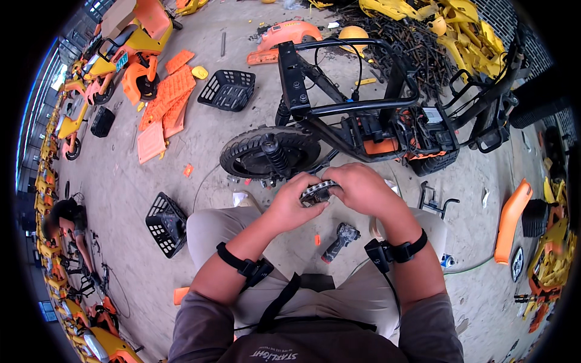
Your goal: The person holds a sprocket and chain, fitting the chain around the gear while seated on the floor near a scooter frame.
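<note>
Between my knees I hold up a small rounded dark part with a silvery notched rim (316, 192); its exact kind I cannot make out. My left hand (292, 204) is closed round its left side, thumb below. At its right edge, the bent fingers of my right hand (361, 186) pinch it, partly hidden behind the hand. Just beyond stands a stripped black scooter frame (357, 109), its rear wheel (270, 154) close to my left hand. A grey cordless power tool (342, 242) lies on the floor below my hands.
Black baskets (227, 91) (166, 225) lie to the left, near orange panels (166, 100). Yellow body parts (466, 30) and dark scrap pile up at the far right. A black bracket (434, 201) and an orange panel (513, 222) are right. Another person (69, 215) works far left.
</note>
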`<state>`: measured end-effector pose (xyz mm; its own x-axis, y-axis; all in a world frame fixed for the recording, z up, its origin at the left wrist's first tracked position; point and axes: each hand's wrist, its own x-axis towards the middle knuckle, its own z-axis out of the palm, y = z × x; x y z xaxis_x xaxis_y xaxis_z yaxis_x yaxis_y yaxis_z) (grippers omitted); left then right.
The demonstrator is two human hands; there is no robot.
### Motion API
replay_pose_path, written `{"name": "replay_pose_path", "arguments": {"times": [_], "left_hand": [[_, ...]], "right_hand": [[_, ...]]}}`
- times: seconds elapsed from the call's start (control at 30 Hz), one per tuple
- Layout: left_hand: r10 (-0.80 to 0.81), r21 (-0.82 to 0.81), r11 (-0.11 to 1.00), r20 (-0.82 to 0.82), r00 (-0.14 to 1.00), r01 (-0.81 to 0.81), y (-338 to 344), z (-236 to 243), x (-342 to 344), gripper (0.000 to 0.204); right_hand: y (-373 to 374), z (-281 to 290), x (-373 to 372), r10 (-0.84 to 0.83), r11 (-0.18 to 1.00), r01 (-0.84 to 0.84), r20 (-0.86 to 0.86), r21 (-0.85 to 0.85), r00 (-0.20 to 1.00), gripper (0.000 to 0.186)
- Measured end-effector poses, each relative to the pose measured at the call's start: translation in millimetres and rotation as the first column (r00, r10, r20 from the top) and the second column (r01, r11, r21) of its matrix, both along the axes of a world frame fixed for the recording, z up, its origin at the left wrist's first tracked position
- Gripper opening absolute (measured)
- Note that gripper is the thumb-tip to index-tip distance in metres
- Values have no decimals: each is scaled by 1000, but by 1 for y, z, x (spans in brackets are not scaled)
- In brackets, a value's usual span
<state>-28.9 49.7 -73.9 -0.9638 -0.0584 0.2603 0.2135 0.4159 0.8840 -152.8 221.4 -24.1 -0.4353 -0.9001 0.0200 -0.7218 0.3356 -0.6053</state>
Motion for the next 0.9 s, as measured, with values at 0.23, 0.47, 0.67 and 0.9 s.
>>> {"name": "replay_pose_path", "arguments": {"times": [0.23, 0.47, 0.67, 0.9], "left_hand": [[11, 2, 1000, 21, 1000, -11, 0, -1, 3, 37], [-12, -27, 1000, 23, 1000, 12, 2, 1, 5, 40], [-28, 3, 1000, -6, 1000, 28, -2, 0, 6, 41], [-14, 5, 1000, 11, 1000, 14, -1, 6, 7, 44]], "right_hand": [[4, -7, -1, 95, 992, -98, -43, -83, 995, 18], [10, 5, 2, 57, 996, -61, -62, -69, 996, 14], [0, 10, 5, 47, 995, -55, -96, -84, 994, 14], [3, 8, 6, 50, 995, -60, -124, -78, 991, 13]]}}
